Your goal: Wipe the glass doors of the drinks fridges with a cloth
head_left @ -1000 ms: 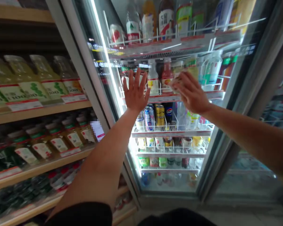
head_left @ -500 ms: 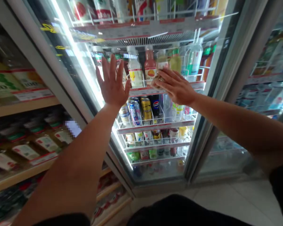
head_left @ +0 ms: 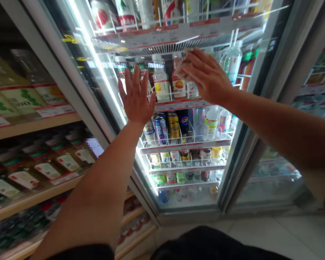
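Note:
A tall glass door (head_left: 189,196) of a lit drinks fridge stands in front of me. My left hand (head_left: 137,99) lies against the glass at the left with its fingers spread, holding nothing. Higher and to the right, my right hand (head_left: 207,74) presses a crumpled, light brownish cloth (head_left: 184,68) to the pane, its fingers laid over it. Behind the glass, the cloth and hand partly cover a pink-red juice bottle (head_left: 178,85) and its neighbours. A pale bottle with a yellow label (head_left: 160,81) shows between the hands.
Inside the fridge are wire shelves with cans (head_left: 174,125) and bottles (head_left: 211,121). Wooden shelves (head_left: 35,126) of bottled drinks stand close on the left. A metal door frame (head_left: 271,79) and another glass-fronted fridge are on the right. Pale floor tiles (head_left: 276,231) lie below.
My right hand has moved up the glass with the cloth. My left hand stays spread on the pane. The whole view has shifted slightly, with things appearing further right.

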Demonstrator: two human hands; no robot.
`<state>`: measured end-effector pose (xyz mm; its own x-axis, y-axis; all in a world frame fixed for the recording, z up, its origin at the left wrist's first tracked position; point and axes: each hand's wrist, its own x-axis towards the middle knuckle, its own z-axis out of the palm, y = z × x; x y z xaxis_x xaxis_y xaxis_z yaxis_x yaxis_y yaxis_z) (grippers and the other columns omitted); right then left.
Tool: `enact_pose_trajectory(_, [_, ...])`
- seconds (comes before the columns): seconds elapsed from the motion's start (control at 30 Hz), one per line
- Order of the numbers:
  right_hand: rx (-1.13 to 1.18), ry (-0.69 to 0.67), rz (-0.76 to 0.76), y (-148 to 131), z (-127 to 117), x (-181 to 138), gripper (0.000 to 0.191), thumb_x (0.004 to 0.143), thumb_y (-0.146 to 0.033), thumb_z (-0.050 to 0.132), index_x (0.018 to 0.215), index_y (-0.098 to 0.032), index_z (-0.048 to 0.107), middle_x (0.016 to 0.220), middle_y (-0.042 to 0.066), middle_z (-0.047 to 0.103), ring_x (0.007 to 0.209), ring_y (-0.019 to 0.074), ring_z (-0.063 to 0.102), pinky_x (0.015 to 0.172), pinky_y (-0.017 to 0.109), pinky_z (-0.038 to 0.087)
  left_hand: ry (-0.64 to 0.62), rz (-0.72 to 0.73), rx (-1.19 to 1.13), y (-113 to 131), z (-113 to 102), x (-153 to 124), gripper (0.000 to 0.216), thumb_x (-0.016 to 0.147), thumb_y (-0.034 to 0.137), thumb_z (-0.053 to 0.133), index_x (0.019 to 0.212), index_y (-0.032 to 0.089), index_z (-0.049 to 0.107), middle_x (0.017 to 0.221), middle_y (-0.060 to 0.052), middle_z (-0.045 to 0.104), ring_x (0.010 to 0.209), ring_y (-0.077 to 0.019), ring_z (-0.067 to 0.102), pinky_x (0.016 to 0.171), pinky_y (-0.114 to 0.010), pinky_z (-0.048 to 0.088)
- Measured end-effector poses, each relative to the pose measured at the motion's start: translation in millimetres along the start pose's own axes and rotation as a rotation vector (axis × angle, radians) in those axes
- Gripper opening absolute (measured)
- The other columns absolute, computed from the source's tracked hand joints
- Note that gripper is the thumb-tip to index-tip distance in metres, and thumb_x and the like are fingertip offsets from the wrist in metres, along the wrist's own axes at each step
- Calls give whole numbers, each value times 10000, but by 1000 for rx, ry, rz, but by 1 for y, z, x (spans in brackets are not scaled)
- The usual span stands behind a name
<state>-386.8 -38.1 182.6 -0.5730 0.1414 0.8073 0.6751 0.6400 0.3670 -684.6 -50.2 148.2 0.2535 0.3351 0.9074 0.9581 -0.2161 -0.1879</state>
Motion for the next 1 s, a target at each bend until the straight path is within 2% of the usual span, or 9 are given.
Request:
enact_pose_trajectory(0.17, [150,240,189,-35,15,35,607,981,-154,361,1580,-237,315,1666,-23,310,1580,163,152,1327,400,196,136,92,-55,-6,5,-9,653,1052,599,87,1630,307,9,1644,196,-227,1551,-199,-213,1310,-428,-161])
enact_pose_trajectory(0.23, [275,185,139,-61,30,40,694,921,-117,397,1581,-305,296,1666,-61,306,1581,165,137,1323,388,189,113,254,-85,-10,7,-11,685,1048,610,182,1636,264,123,1704,87,-98,1558,-217,-191,1311,-513,-79])
enact_pose_trajectory(0.33, [487,77,25,-82,34,43,855,821,-77,425,1619,-234,162,1697,1,229,1575,186,176,1308,419,232,-66,556,-106,-15,10,-11,628,1039,593,300,1588,287,304,1693,16,225,1582,-206,-61,1313,-524,37])
enact_pose_trajectory(0.47, [552,18,-46,-44,1,37,838,856,-186,543,1614,-306,207,1681,-56,256,1544,173,282,1289,355,300,-97,631,-73,-13,9,-15,529,1057,462,369,1562,304,367,1631,2,379,1567,-220,184,1292,-516,152])
enact_pose_trajectory(0.57, [327,190,125,11,-22,17,646,916,-317,580,1536,-356,402,1630,-101,353,1563,234,235,1330,504,116,-47,490,-94,-4,9,-24,551,1038,492,419,1566,344,365,1578,2,457,1536,-266,261,1257,-527,216])
enact_pose_trajectory(0.67, [178,184,183,47,-27,-12,581,926,-407,568,1492,-389,441,1631,-118,310,1576,250,180,1296,588,-12,-57,359,-137,6,6,-21,543,1029,529,423,1531,321,424,1529,-20,498,1520,-327,252,1246,-590,160])
enact_pose_trajectory(0.83, [71,143,207,47,-23,-36,576,984,-449,423,1553,-406,348,1652,-137,221,1583,217,142,1311,569,18,-114,398,-122,13,-11,34,476,1048,508,392,1382,205,542,1429,-46,579,1488,-316,246,1255,-635,26])
enact_pose_trajectory(0.9, [106,166,220,44,-23,-35,550,969,-467,423,1513,-503,357,1623,-210,254,1579,185,153,1322,539,21,-89,405,-129,19,-13,54,449,1047,487,397,1380,217,530,1476,-24,544,1521,-293,174,1272,-613,-15])
enact_pose_trajectory(1.0, [144,178,259,43,-23,-33,520,941,-483,431,1438,-623,366,1570,-291,308,1571,140,166,1330,490,27,14,383,-140,37,-6,53,410,1063,386,359,1424,239,486,1579,13,439,1567,-203,85,1308,-529,27])
